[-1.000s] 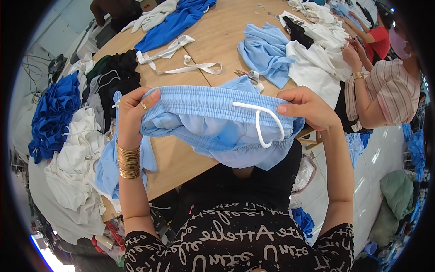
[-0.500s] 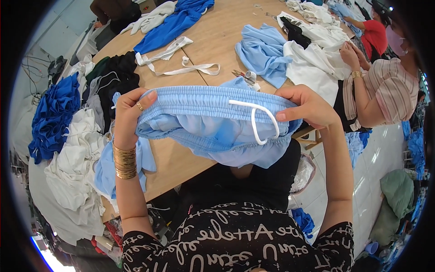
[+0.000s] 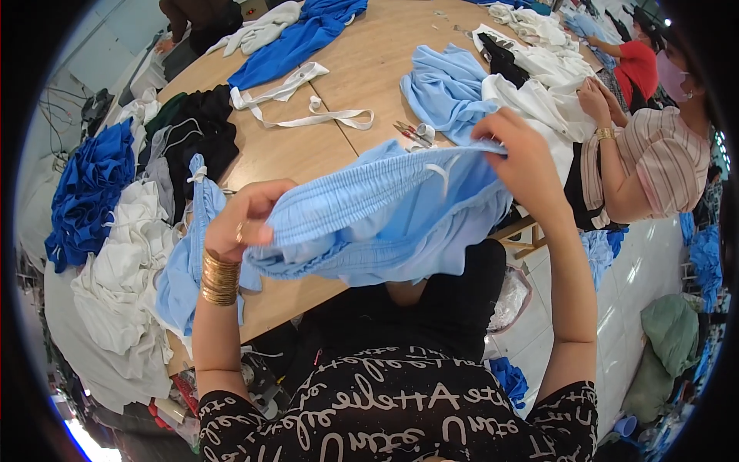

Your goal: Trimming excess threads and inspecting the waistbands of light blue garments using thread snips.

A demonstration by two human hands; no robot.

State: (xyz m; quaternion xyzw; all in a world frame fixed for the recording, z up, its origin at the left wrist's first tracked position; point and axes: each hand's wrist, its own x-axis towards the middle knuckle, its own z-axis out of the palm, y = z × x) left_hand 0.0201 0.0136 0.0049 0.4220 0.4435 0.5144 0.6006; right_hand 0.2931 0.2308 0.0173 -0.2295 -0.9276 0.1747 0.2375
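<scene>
A light blue garment (image 3: 369,223) with a gathered elastic waistband hangs stretched between my two hands above the table's near edge. My left hand (image 3: 250,219) grips the waistband's left end, thumb on top. At the other end, higher up, my right hand (image 3: 523,154) pinches the band. The waist opening slants up to the right. A white drawstring (image 3: 440,177) shows at the band's right part, partly hidden in the folds. Below the waistband, the rest of the cloth hangs bunched over my lap.
Red-handled snips (image 3: 412,133) and a white strap (image 3: 308,119) lie on the wooden table (image 3: 377,69). Another light blue cloth (image 3: 443,88) lies beyond my right hand. White (image 3: 123,269), blue and black garments are piled at left. A co-worker in a striped top (image 3: 654,162) sits at right.
The waistband has tilted, its right end raised and turned away. My right hand has moved up and changed from a flat thumb hold to a pinch. The drawstring is now mostly hidden.
</scene>
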